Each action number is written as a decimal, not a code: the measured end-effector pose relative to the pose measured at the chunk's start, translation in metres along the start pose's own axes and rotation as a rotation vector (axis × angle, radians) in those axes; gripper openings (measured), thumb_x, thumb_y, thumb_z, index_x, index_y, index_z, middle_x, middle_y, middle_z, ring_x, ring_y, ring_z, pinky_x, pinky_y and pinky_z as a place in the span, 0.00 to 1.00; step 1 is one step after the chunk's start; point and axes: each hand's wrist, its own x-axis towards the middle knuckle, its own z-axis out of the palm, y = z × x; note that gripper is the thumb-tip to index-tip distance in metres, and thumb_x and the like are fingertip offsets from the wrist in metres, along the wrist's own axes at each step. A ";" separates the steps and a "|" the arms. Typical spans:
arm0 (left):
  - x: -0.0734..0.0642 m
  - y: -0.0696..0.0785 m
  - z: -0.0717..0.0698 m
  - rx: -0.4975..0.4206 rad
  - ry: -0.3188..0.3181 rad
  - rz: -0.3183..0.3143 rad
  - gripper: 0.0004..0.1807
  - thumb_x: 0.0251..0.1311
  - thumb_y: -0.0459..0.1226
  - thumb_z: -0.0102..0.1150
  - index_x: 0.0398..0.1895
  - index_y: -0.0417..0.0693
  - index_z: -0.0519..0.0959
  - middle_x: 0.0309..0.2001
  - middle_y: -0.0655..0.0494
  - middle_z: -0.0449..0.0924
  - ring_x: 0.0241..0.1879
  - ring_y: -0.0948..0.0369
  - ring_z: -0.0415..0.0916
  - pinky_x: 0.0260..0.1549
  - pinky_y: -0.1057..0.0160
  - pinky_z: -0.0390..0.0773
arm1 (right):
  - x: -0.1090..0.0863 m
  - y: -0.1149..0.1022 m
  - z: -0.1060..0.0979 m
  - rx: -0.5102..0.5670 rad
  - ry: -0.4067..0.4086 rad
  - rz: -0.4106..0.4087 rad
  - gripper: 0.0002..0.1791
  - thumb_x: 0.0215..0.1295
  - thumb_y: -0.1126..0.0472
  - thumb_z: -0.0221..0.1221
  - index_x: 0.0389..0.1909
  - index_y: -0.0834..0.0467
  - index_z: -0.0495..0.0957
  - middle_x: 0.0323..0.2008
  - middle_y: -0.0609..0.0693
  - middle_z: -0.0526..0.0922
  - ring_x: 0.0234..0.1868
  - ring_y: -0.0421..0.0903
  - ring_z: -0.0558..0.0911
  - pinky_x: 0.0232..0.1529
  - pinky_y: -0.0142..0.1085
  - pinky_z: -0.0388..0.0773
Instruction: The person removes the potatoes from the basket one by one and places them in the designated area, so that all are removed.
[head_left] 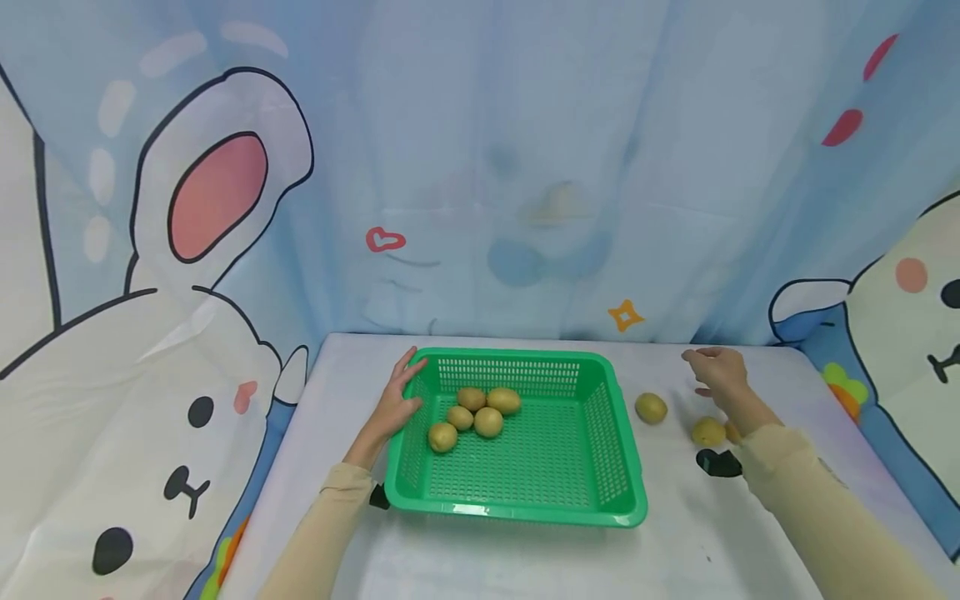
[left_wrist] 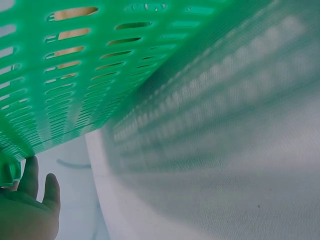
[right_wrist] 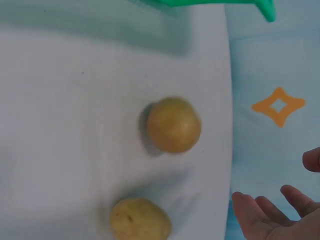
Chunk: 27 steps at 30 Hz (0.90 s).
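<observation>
A green perforated plastic basket stands on the white table, with several potatoes grouped in its left half. My left hand is at the basket's far left corner, thumb at the rim and fingers spread and mostly straight. In the left wrist view, fingertips appear beside the basket's slotted wall. To the right of the basket, my right hand hovers above the table with nothing in it, its fingers loosely bent. Near it lie one potato and another potato, with a third partly hidden behind the wrist.
A blue curtain with cartoon rabbits hangs behind the white table and along its sides. Dark wrist camera mounts show at both wrists. The basket's right rim lies between the loose potatoes and those inside.
</observation>
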 end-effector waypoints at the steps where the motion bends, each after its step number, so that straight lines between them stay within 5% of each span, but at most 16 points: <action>1: 0.002 -0.006 0.000 -0.001 0.003 0.001 0.40 0.47 0.16 0.46 0.71 0.28 0.60 0.78 0.39 0.40 0.76 0.41 0.34 0.62 0.37 0.55 | -0.002 -0.004 0.001 0.015 -0.011 -0.011 0.37 0.72 0.52 0.47 0.71 0.74 0.54 0.71 0.73 0.55 0.68 0.70 0.63 0.58 0.55 0.71; 8: 0.002 -0.012 0.000 -0.001 0.010 0.003 0.40 0.47 0.18 0.47 0.72 0.32 0.62 0.78 0.45 0.42 0.77 0.44 0.36 0.60 0.42 0.58 | -0.020 -0.033 0.012 0.131 -0.156 -0.058 0.38 0.74 0.51 0.45 0.74 0.73 0.49 0.71 0.73 0.55 0.68 0.68 0.64 0.59 0.53 0.71; 13: 0.001 -0.010 0.001 0.014 0.008 0.006 0.40 0.47 0.18 0.47 0.72 0.33 0.62 0.78 0.45 0.42 0.77 0.44 0.36 0.58 0.43 0.60 | -0.032 -0.053 0.024 0.201 -0.347 -0.105 0.40 0.76 0.49 0.44 0.76 0.69 0.43 0.72 0.72 0.55 0.70 0.66 0.63 0.60 0.49 0.71; 17: 0.001 -0.010 0.001 0.019 0.013 0.018 0.40 0.46 0.19 0.47 0.71 0.31 0.62 0.78 0.43 0.43 0.76 0.41 0.37 0.59 0.42 0.59 | -0.039 -0.068 0.039 0.261 -0.469 -0.113 0.37 0.76 0.52 0.48 0.76 0.68 0.48 0.72 0.71 0.57 0.70 0.64 0.65 0.59 0.47 0.72; 27: 0.001 -0.009 0.001 0.006 0.015 0.024 0.40 0.47 0.18 0.47 0.71 0.31 0.63 0.78 0.41 0.42 0.76 0.41 0.37 0.61 0.38 0.57 | -0.055 -0.082 0.087 0.235 -0.601 -0.125 0.32 0.76 0.58 0.47 0.74 0.70 0.53 0.71 0.71 0.58 0.68 0.66 0.66 0.60 0.52 0.70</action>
